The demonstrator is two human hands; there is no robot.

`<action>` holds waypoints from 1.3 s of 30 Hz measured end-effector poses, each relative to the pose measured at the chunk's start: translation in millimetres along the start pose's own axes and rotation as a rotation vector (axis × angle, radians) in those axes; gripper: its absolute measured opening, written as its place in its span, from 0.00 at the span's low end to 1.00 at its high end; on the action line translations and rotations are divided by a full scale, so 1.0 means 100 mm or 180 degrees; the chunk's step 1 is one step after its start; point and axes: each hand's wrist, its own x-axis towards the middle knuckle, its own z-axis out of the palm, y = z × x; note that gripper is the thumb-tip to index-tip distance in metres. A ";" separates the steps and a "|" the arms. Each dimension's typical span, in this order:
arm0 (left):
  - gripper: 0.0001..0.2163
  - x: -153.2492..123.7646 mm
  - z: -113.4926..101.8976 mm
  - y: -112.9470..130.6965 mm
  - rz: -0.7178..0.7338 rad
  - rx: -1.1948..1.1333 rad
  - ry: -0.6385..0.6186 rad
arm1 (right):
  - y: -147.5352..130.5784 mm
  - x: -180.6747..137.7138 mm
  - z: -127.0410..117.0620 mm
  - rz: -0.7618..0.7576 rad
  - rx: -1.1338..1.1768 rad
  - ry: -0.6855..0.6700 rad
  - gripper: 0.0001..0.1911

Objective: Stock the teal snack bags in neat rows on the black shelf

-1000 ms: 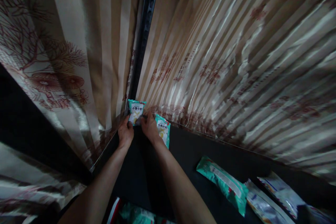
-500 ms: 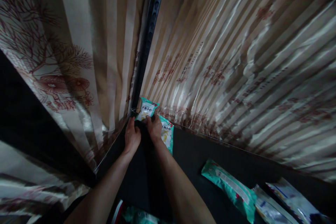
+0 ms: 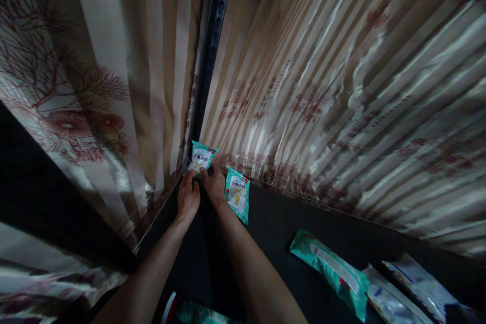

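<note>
A small teal-and-white snack bag (image 3: 201,156) leans upright in the corner where the curtains meet. My right hand (image 3: 214,183) grips its lower right part, thumb on the front and the other fingers mostly hidden behind. At the lower left edge of that bag, my left hand (image 3: 189,198) touches with its fingertips; its fingers reach forward and its thumb stands apart from the bag. Just right of my right wrist lies a second teal snack bag (image 3: 237,195), same print, face up against the back curtain.
On the dark shelf surface (image 3: 271,243), a long teal package (image 3: 329,274) lies to the right, beside silver-white packages (image 3: 421,283). Another teal package (image 3: 201,313) shows at the bottom edge. A black perforated post (image 3: 212,35) rises between the striped curtains (image 3: 311,61).
Both hands and the gripped snack bag have shifted left, further into the corner. My left fingertips now meet the bag's lower edge. The second bag is more fully visible.
</note>
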 end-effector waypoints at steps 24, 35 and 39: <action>0.21 -0.06 -0.06 0.07 0.0133 0.0590 -0.0041 | 0.12 -0.09 -0.55 -0.0298 -0.0109 0.0562 0.18; 0.13 -0.22 -0.08 0.20 0.0297 0.0663 -0.0277 | 0.32 -0.41 -1.28 0.1274 -0.1767 -0.0037 0.26; 0.12 -0.30 0.00 0.19 0.0004 0.0198 -0.0945 | 0.32 -0.44 -1.29 0.1457 -0.1739 -0.0319 0.30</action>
